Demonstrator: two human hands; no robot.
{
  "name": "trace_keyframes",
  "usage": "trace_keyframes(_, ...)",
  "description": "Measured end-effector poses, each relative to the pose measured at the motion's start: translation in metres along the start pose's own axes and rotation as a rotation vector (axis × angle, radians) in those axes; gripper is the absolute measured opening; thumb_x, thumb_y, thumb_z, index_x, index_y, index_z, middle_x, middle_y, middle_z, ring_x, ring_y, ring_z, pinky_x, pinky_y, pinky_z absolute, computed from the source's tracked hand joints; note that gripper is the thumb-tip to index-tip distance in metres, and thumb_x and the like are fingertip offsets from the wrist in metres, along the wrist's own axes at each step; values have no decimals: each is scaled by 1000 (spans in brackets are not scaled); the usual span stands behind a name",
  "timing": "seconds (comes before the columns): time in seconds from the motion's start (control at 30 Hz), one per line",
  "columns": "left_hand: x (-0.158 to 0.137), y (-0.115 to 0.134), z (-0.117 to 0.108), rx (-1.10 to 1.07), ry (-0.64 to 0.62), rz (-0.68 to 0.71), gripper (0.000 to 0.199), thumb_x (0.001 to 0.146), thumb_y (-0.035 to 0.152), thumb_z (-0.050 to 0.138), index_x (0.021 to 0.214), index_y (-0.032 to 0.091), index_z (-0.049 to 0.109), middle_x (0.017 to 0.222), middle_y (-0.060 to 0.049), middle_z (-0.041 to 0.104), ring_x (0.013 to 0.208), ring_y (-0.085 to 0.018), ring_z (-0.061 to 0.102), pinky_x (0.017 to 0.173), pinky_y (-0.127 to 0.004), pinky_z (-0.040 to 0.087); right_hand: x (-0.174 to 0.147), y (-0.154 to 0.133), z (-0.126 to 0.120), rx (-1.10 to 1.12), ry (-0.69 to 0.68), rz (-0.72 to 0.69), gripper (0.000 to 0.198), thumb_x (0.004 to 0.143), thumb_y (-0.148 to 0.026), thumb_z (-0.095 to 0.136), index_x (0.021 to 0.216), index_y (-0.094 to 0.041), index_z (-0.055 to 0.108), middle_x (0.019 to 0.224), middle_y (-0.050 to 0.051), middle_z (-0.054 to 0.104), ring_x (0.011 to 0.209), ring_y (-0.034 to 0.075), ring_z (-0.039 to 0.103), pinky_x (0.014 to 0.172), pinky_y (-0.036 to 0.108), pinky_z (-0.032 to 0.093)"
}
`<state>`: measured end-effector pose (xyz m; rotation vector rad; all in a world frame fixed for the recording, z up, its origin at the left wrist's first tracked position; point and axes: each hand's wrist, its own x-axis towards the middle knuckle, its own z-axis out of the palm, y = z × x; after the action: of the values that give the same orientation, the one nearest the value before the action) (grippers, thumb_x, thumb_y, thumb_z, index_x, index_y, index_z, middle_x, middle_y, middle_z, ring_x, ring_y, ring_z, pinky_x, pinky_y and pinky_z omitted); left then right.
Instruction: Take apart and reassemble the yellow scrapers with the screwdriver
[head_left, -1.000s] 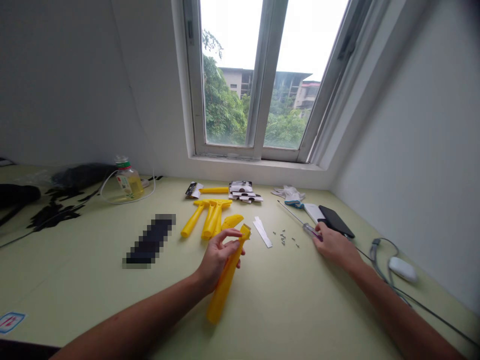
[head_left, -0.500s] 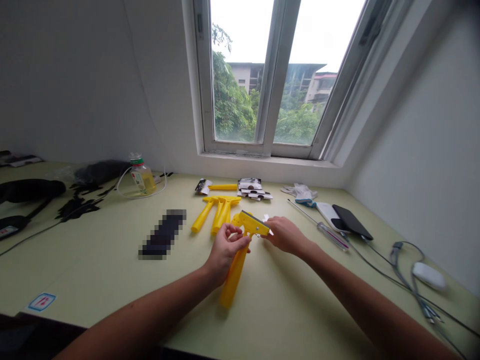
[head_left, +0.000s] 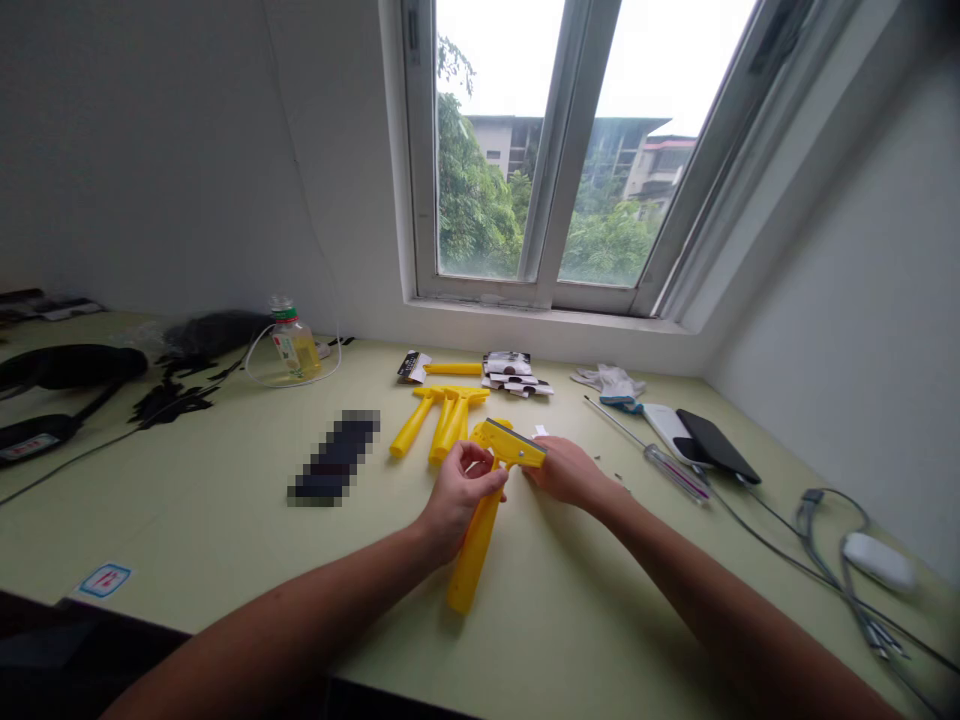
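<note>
A yellow plastic scraper [head_left: 474, 550] with a long handle is in my left hand [head_left: 455, 495], whose fingers and thumb pinch it just below the head. The handle slants down toward me. The head carries a dark strip along its upper edge and a small metal screw on its side. My right hand [head_left: 566, 470] is curled at the right end of the head, low over the table; its fingertips are hidden, so what they hold cannot be seen. A small white piece [head_left: 541, 431] shows just behind that hand. Several tiny dark bits [head_left: 619, 477] lie to its right.
Behind lie several yellow scrapers [head_left: 450, 425], another yellow handle [head_left: 452, 369] and stacked printed cards [head_left: 510, 372]. To the right are a screwdriver [head_left: 675, 473], gloves [head_left: 609, 381], a black phone-like slab [head_left: 718, 446] and cables [head_left: 808, 520]. A bottle [head_left: 296, 345] stands back left.
The view has shifted slightly, moving everything a little rightward. My left hand keeps its hold on the scraper. The right hand has drawn in against the head's end, and tiny bits now show beside it.
</note>
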<state>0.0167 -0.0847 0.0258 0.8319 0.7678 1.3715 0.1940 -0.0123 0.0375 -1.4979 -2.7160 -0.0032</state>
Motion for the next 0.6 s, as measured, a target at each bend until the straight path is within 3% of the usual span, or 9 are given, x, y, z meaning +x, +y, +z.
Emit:
trace_keyframes(0.23,2,6,0,-66,-5,-140,42,73,26,77,108,17,56,93,-3,57,73,-13,57,57,-28,54,-3,-7,-10,41,-72,14,22,82,-16,50,95,-20,68,94,7,72,85,19,66,65,24,41)
trace_keyframes(0.37,1,11,1,-79,-55,-163,30,77,29,73,100,15,60,86,-2,57,69,-11,53,54,-25,52,-2,-8,-20,68,-125,29,17,80,-17,53,89,-19,67,91,7,72,83,20,65,60,24,38)
trace_keyframes(0.6,6,18,-3,-109,42,-98,23,76,26,72,90,18,56,78,1,52,67,-11,50,49,-24,52,2,-2,-20,82,-165,74,14,80,-22,56,84,-21,68,89,7,72,78,19,64,57,25,35)
